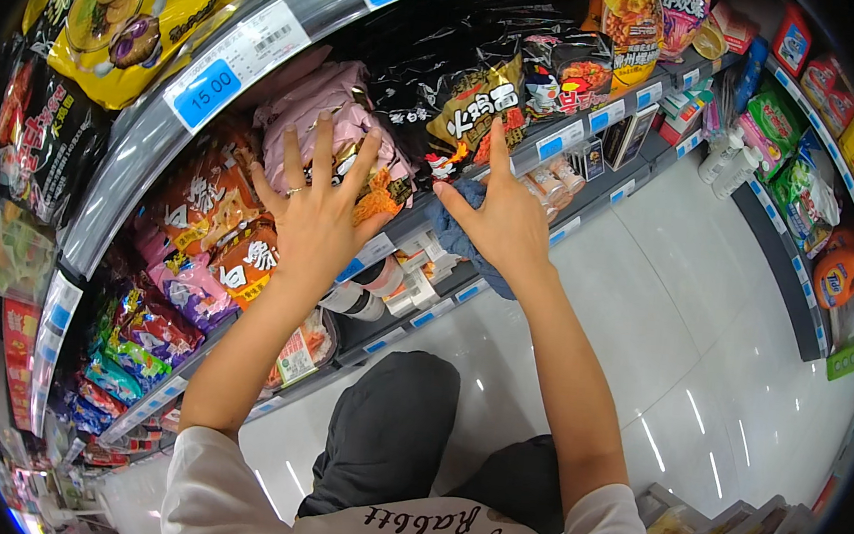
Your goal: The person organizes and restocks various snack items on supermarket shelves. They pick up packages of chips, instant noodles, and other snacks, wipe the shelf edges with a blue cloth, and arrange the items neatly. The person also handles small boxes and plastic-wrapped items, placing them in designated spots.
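With fingers spread, my left hand (324, 206) rests on a pink instant noodle pack (335, 94) on the shelf. A ring shows on one finger. My right hand (502, 216) has a crumpled blue cloth (457, 220) gathered under its palm, against the shelf's front edge. Its index finger points out over a black and gold noodle pack (477, 113); whether the fingertip touches the pack I cannot tell. Another black noodle pack (566, 75) stands to the right of it. Orange-brown noodle packs (200, 189) lie left of my left hand.
An upper shelf edge (273, 25) with price tags curves above my hands, carrying a yellow noodle bag (134, 25). Jars and boxes stand on the lower shelf (455, 292). Tiled floor (659, 285) lies to the right, before another shelf holding detergent (838, 277). Plastic containers (734, 528) sit at lower right.
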A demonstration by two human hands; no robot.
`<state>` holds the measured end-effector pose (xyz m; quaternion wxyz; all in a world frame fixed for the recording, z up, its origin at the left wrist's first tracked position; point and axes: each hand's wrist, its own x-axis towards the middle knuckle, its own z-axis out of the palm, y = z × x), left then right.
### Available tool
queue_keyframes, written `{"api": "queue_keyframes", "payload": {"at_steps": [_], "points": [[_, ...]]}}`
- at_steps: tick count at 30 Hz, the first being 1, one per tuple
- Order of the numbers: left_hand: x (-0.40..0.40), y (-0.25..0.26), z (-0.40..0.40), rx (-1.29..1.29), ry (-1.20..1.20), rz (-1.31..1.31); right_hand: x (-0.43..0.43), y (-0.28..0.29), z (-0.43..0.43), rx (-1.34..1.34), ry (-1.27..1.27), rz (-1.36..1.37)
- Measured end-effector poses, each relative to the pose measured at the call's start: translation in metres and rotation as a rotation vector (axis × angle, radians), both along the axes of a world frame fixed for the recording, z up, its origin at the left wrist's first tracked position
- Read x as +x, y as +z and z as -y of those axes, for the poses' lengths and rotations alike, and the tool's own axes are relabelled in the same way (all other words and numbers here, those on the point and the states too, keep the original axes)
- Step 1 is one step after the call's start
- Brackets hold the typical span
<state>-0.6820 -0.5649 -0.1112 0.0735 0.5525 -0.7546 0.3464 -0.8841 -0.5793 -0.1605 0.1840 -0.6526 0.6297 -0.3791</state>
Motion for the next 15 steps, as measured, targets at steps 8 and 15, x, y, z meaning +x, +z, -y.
{"api": "queue_keyframes", "payload": {"at_steps": [8, 15], "points": [[-0.011, -0.004, -0.011, 0.017, -0.113, 0.022, -0.013, 0.003, -0.009, -0.045, 0.039, 0.021], [-0.006, -0.006, -0.003, 0.070, -0.068, 0.042, -0.021, 0.009, -0.020, -0.002, 0.069, 0.011]]}}
